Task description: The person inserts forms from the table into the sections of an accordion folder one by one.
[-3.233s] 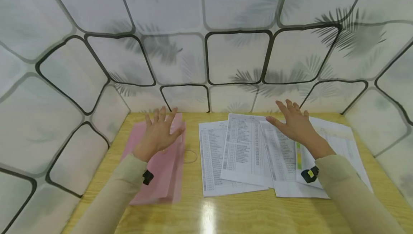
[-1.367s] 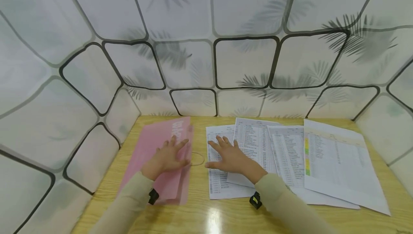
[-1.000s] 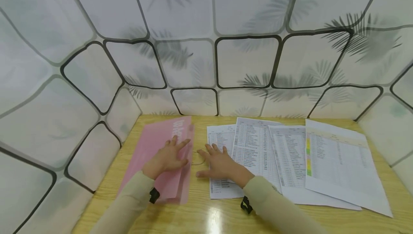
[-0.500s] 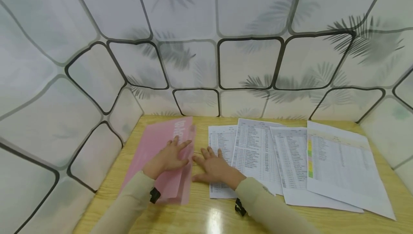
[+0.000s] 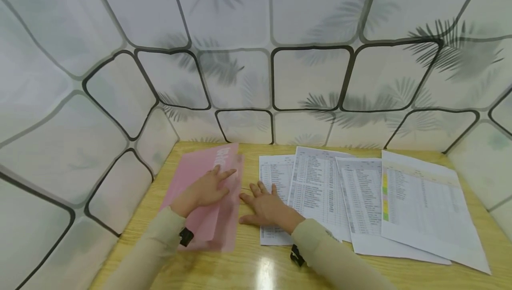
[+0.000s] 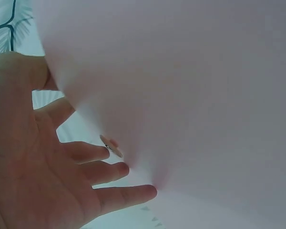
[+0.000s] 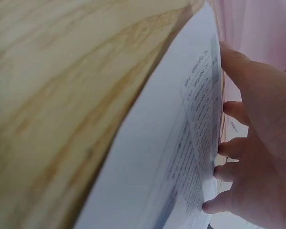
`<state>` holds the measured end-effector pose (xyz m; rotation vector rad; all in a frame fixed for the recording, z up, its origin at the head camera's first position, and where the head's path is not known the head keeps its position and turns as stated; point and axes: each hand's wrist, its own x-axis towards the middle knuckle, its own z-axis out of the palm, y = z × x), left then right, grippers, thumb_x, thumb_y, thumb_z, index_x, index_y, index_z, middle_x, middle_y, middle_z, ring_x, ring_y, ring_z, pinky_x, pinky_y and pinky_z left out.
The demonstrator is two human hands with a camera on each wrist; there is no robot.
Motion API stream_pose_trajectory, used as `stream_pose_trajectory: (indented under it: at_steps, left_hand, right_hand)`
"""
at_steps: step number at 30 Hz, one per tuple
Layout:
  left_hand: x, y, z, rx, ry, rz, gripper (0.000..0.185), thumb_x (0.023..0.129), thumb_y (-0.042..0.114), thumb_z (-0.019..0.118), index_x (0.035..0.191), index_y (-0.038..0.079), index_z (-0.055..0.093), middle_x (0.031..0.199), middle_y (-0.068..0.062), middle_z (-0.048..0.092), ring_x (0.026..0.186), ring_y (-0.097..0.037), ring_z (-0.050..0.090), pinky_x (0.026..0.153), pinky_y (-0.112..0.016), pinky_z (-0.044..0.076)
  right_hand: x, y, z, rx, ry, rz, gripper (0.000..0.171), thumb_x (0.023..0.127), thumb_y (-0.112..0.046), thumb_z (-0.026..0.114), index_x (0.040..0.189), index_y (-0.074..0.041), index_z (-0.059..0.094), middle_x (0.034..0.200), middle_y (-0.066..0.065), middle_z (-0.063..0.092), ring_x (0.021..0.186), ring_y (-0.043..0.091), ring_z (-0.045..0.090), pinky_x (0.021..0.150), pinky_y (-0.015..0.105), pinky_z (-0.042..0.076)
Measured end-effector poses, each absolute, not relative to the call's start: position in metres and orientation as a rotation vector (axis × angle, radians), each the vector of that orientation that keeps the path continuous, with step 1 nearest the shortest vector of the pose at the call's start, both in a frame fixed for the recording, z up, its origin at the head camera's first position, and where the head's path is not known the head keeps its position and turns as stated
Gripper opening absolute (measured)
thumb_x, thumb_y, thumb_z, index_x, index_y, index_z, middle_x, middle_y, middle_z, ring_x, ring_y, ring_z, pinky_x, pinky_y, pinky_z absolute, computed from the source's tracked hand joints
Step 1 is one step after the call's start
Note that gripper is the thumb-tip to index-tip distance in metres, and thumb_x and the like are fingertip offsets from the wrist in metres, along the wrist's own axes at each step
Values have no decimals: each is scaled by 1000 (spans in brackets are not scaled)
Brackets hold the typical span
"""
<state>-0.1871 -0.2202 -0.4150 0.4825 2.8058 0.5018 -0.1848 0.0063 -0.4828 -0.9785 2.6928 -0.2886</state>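
Note:
My left hand [image 5: 204, 187] lies on the pink folder [image 5: 200, 225] at the left, fingers spread. In the left wrist view the fingers [image 6: 126, 194] look straight, their tips at the folder's surface, with a small round button [image 6: 111, 146] beside them; the thumb tip is hidden by the folder's edge. My right hand [image 5: 266, 207] rests with spread fingers over the left edge of the leftmost printed sheet [image 5: 276, 236]. Its fingertips [image 7: 229, 148] meet the paper in the right wrist view. A thin cord loop seen earlier beside the folder is mostly hidden by this hand.
Overlapping printed sheets fan out to the right: a second sheet [image 5: 316, 187], a third sheet [image 5: 362, 196] and a colour-striped sheet [image 5: 428, 210] at the far right. All lie on a wooden table [image 5: 224, 272]. A patterned fabric wall [image 5: 304, 81] encloses the back and sides.
My right hand has moved from the far-right sheets leftward to the leftmost sheet, and the colour-striped sheet sits farther right. My left hand and the folder's upper layer have just shifted slightly left.

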Motion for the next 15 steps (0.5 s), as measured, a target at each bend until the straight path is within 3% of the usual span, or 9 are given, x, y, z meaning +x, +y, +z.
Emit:
stream_pose_trajectory:
  at_steps: [3, 6, 8, 10, 12, 13, 15]
  left_hand:
    - [-187, -225, -410, 524, 2820, 529, 58, 104, 22, 48, 161, 10, 43, 160, -46, 29, 140, -63, 43, 108, -72, 41]
    - [-187, -230, -405, 565, 2847, 574, 56, 103, 21, 48, 157, 6, 47, 155, -40, 42, 136, -56, 52, 108, -67, 44]
    - [-187, -233, -401, 550, 2860, 619, 56, 102, 20, 49, 156, 6, 48, 129, -33, 65, 111, -47, 68, 95, -60, 53]
    - [-187, -237, -398, 518, 2886, 662, 55, 100, 19, 51, 153, 6, 51, 105, -24, 71, 92, -38, 70, 82, -53, 56]
    - [-187, -242, -394, 468, 2915, 708, 53, 99, 17, 52, 151, 7, 54, 97, -22, 73, 84, -34, 70, 77, -49, 57]
    - [-186, -243, -392, 443, 2925, 732, 52, 98, 17, 52, 150, 8, 55, 95, -24, 72, 83, -34, 70, 76, -49, 58]
    - [-184, -247, -388, 404, 2955, 771, 49, 99, 16, 51, 148, 8, 57, 118, -30, 73, 105, -41, 73, 87, -54, 58]
  right_hand:
    - [-185, 6, -483, -973, 2683, -279, 81, 97, -73, 54, 164, -28, 40, 173, 19, 27, 160, 46, 22, 119, 75, 24]
    - [-184, 6, -482, -958, 2672, -268, 81, 98, -72, 53, 164, -29, 38, 173, 18, 25, 161, 45, 20, 120, 74, 23]
    - [-184, 7, -482, -952, 2668, -258, 81, 98, -72, 53, 165, -29, 38, 174, 18, 25, 161, 44, 20, 121, 74, 22]
    - [-184, 7, -482, -946, 2665, -259, 81, 98, -72, 53, 165, -29, 37, 174, 17, 24, 161, 44, 19, 121, 74, 22]
    - [-184, 7, -482, -946, 2663, -259, 81, 98, -72, 53, 165, -29, 37, 174, 17, 24, 161, 44, 19, 121, 74, 21]
    - [-184, 7, -482, -946, 2663, -257, 81, 98, -72, 52, 165, -29, 37, 174, 17, 23, 161, 44, 19, 121, 74, 21]
    - [-185, 6, -481, -945, 2660, -257, 81, 98, -73, 52, 165, -29, 36, 175, 17, 22, 161, 44, 18, 121, 74, 21]
